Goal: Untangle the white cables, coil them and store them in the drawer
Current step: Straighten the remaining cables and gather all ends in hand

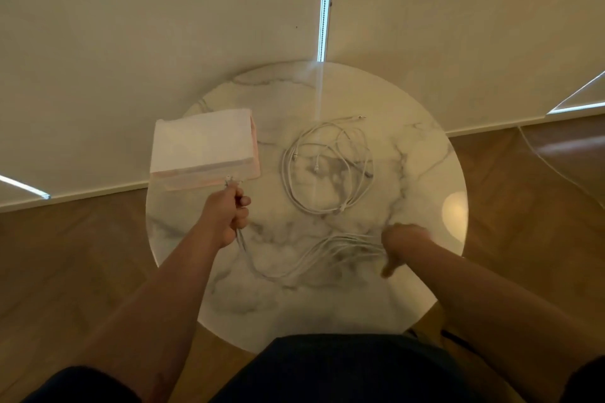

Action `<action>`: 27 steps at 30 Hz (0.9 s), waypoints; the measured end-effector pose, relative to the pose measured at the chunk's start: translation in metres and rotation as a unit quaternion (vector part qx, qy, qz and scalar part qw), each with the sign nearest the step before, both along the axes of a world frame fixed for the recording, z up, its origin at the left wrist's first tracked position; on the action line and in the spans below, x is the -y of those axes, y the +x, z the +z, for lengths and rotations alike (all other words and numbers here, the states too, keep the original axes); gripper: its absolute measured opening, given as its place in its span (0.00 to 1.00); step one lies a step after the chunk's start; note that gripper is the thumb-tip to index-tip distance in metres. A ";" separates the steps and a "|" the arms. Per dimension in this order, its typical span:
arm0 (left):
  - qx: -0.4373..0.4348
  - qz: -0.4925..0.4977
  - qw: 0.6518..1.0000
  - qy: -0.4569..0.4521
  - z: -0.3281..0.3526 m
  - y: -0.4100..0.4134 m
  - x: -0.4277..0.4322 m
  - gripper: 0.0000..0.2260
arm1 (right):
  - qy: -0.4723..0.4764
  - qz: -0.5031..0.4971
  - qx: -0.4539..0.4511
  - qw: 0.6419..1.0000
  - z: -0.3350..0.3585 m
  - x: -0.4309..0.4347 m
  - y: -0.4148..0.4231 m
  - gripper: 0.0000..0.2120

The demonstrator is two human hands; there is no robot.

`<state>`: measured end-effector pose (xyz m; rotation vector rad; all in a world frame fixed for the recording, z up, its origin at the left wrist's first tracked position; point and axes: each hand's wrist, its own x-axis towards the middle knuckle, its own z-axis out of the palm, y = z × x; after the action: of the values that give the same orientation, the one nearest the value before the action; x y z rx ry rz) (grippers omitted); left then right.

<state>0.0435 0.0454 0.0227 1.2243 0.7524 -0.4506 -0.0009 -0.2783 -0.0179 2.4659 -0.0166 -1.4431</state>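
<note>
A white cable [314,255] runs in several strands across the near part of the round marble table [425,173]. My left hand [227,214] grips one end of it in a fist, with its plug sticking out toward the white drawer box [203,144]. My right hand [401,244] is blurred and holds the strands on the right side. A second bundle of white cables [327,167] lies loosely looped in the middle of the table, apart from both hands. The drawer box sits at the table's left edge, and I cannot tell whether it is open.
The table stands on a wooden floor [65,255] against pale roller blinds [163,26]. A bright reflection [455,211] marks the table's right rim. A clear curved object [563,167] stands at the far right. My dark clothing fills the bottom edge.
</note>
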 end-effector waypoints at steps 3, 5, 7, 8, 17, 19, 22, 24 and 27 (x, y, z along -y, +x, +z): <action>0.012 0.002 0.998 -0.062 0.000 0.007 -0.005 0.17 | 0.145 0.055 0.129 0.979 0.004 -0.042 0.005 0.49; 0.020 0.019 0.994 -0.105 0.004 0.012 -0.011 0.17 | 0.174 0.109 0.140 0.969 -0.004 -0.061 -0.002 0.50; 0.032 0.047 0.985 -0.161 0.007 0.015 -0.020 0.18 | 0.172 0.130 0.139 0.967 -0.014 -0.069 -0.012 0.47; 0.041 0.067 0.978 -0.191 0.008 0.017 -0.024 0.18 | 0.173 0.130 0.149 0.965 -0.015 -0.070 -0.016 0.41; 0.069 0.216 0.948 -0.224 -0.011 0.019 -0.019 0.18 | 0.052 0.128 -0.035 0.990 -0.004 -0.033 -0.003 0.22; 0.069 0.234 0.945 -0.219 -0.012 0.016 -0.011 0.19 | 0.044 0.114 -0.086 0.989 0.004 -0.035 0.011 0.18; 0.084 0.249 0.942 -0.207 -0.006 0.018 -0.003 0.20 | 0.201 0.060 -0.022 0.977 0.002 -0.056 0.025 0.48; 0.092 0.256 0.940 -0.206 0.000 0.020 0.002 0.20 | 0.366 -0.022 0.037 0.930 0.006 -0.078 0.021 0.60; 0.104 0.272 0.936 -0.200 0.005 0.021 0.008 0.19 | 0.457 -0.121 0.027 0.881 0.004 -0.109 0.003 0.49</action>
<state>0.0649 0.0371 0.0282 0.6303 0.7362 -0.0067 0.0024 -0.1690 -0.0140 3.3420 0.4659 -1.7608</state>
